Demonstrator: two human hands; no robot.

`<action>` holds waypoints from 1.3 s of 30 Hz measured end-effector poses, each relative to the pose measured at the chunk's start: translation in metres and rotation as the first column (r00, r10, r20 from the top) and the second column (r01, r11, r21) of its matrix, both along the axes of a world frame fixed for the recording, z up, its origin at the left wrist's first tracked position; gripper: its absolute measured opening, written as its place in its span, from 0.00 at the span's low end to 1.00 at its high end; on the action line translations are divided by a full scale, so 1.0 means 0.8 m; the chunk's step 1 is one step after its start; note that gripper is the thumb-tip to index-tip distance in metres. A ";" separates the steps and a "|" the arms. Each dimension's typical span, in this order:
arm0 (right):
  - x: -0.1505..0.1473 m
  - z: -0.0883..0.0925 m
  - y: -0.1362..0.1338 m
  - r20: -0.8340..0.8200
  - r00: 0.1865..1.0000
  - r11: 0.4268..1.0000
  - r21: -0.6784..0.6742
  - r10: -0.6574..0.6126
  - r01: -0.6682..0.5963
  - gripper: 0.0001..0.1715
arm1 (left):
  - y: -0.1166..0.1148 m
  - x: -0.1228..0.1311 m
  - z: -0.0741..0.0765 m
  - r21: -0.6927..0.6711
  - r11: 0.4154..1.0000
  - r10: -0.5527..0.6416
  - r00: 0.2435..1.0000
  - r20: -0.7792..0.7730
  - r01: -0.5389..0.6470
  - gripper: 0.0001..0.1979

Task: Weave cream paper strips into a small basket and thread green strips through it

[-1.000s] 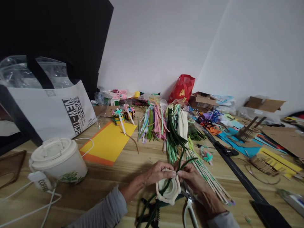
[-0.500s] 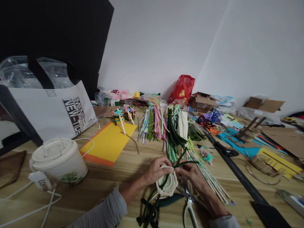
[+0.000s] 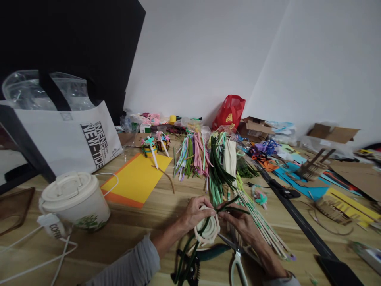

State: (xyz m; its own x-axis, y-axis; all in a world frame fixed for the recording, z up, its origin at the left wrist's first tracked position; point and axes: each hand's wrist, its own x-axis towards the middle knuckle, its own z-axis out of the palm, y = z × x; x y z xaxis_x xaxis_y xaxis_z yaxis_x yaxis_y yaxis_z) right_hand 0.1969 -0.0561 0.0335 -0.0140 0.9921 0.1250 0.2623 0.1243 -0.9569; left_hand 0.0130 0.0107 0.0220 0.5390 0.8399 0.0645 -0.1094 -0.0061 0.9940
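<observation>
My left hand is closed on the edge of a small cream-white coiled ring piece, thumb across its upper rim. Dark green pipe cleaners run across this piece; two ends fan out up and to the right, and long tails hang below it. Just right of the rim, my right hand pinches the green strands where they meet. Under my hands, scissors with white handles lie with blades spread. A tool with a dark teal handle lies beside them, partly covered by the green tails.
Bundles of coloured pipe cleaners lie ahead, with pale striped sticks right of my hand. A lidded white bucket and yellow sheet are left. A black paper-trimmer rail crosses the right side.
The coiled piece has shifted slightly left and turned a little. The green ends above it now angle differently. Both hands keep their hold.
</observation>
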 end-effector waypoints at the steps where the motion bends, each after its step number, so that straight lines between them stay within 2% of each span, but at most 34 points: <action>1: 0.000 0.001 0.000 0.031 1.000 1.000 0.012 0.000 0.000 0.17 | 0.000 0.000 0.000 -0.011 1.000 0.001 1.000 0.000 -0.001 0.14; 7: -0.001 0.005 -0.003 0.134 0.990 0.993 0.110 0.033 -0.048 0.14 | -0.002 0.000 0.002 -0.029 0.999 -0.034 0.999 0.002 0.034 0.12; 11: 0.001 0.006 -0.004 0.186 0.980 0.992 0.096 0.065 -0.084 0.12 | -0.003 0.000 0.002 -0.009 0.999 -0.048 0.999 -0.014 0.048 0.12; 16: 0.004 0.008 -0.005 0.322 0.945 0.984 0.147 0.047 -0.099 0.12 | -0.003 0.004 -0.006 0.049 0.999 -0.010 0.998 -0.068 0.013 0.10; 21: 0.008 0.002 -0.003 0.385 0.922 0.976 0.177 0.050 -0.127 0.13 | -0.005 0.005 -0.008 0.057 0.998 0.008 0.995 -0.100 -0.002 0.08; 33: -0.003 0.010 -0.010 0.342 0.938 0.997 0.076 -0.054 0.030 0.16 | -0.015 0.001 0.015 0.226 0.974 0.055 0.982 -0.181 -0.013 0.05; 36: -0.007 0.007 -0.011 0.340 0.939 0.998 0.041 -0.057 0.046 0.17 | -0.019 0.002 0.018 0.277 0.961 0.091 0.964 -0.250 -0.019 0.07; 39: -0.015 0.003 -0.010 0.325 0.941 0.995 0.069 -0.096 0.078 0.19 | -0.024 0.003 0.020 0.347 0.937 0.153 0.927 -0.343 -0.026 0.05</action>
State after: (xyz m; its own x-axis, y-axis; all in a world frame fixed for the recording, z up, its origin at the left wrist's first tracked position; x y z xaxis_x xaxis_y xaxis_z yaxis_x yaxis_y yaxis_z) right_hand 0.1851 -0.0642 0.0360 0.0226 0.9831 0.1814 0.5723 0.1361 -0.8087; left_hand 0.0154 -0.0083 0.0378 0.5014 0.8497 0.1629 0.2715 -0.3333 0.9029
